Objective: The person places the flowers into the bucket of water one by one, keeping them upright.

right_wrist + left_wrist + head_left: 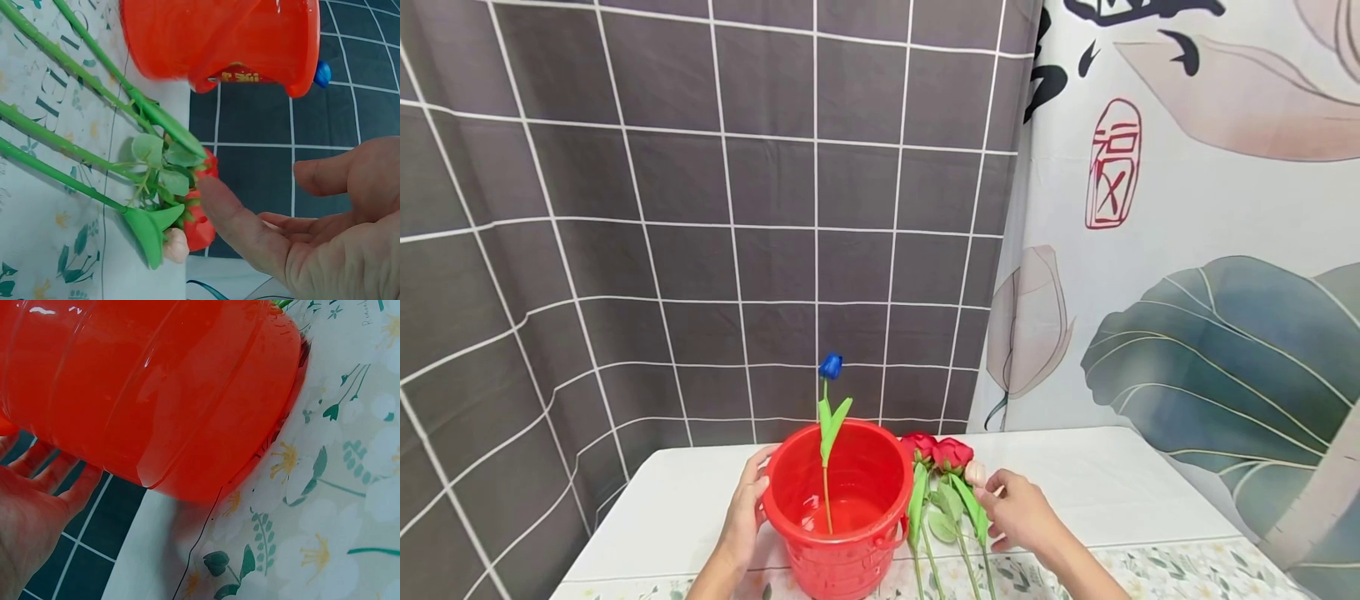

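A red bucket (842,550) stands at the front of the table, with one blue tulip (831,367) upright inside it. My left hand (747,504) rests against the bucket's left side near the rim, its fingers spread in the left wrist view. To the right of the bucket lie artificial flowers: red roses (953,453) and a pale pink tulip (975,473) with broad green leaves. Right beside that pale tulip hovers my right hand (1022,512), thumb and fingers apart with nothing between them in the right wrist view.
The table has a white cloth (1075,475) with a flower-printed strip (1187,575) along the front. A dark curtain with a white grid (775,275) hangs behind, and a printed white curtain (1075,333) hangs at the right. The bucket's handle (891,537) hangs on its right side.
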A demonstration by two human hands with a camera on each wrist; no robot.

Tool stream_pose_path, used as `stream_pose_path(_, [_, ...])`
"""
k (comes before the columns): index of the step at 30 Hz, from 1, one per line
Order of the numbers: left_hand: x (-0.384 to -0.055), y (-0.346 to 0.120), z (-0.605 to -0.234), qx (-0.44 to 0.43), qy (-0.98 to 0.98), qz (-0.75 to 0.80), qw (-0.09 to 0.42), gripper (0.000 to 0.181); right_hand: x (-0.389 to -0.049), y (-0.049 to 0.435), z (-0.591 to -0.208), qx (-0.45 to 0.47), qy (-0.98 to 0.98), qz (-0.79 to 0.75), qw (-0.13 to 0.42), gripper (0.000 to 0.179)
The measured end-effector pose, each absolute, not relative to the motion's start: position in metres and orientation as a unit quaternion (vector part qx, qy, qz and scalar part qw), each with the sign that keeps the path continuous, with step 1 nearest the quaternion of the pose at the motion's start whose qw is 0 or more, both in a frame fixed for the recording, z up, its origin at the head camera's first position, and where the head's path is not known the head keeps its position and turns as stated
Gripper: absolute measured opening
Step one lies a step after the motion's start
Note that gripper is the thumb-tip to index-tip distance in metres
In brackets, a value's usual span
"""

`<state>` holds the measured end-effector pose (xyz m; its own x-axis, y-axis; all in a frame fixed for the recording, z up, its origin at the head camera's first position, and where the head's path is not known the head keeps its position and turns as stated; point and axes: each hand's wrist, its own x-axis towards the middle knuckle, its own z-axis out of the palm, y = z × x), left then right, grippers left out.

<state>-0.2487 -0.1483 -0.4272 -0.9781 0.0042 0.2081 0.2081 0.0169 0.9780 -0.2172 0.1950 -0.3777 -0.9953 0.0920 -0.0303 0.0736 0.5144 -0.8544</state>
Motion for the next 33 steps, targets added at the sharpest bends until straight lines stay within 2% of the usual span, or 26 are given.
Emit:
stream_pose_path(11, [-0.248, -0.149, -0.428, -0.071, -0.704, -0.703, 0.072, 0.050, -0.212, 0.202, -0.391, -0.057, -0.876, 0.480, -0.004, 0.013])
stream_pose_path(21, [-0.248, -0.149, -0.428, -0.072, -0.704, -0.703, 0.073, 0.050, -0.209, 0.208, -0.404, -0.049, -0.880, 0.470, -0.042, 0.015])
stream_pose_path(33, [-0.248, -0.148, -0.426, -0.073, -0.708, -0.699, 0.074, 0.050, -0.205, 0.210, -0.418, -0.037, -0.886, 0.459, -0.049, 0.017])
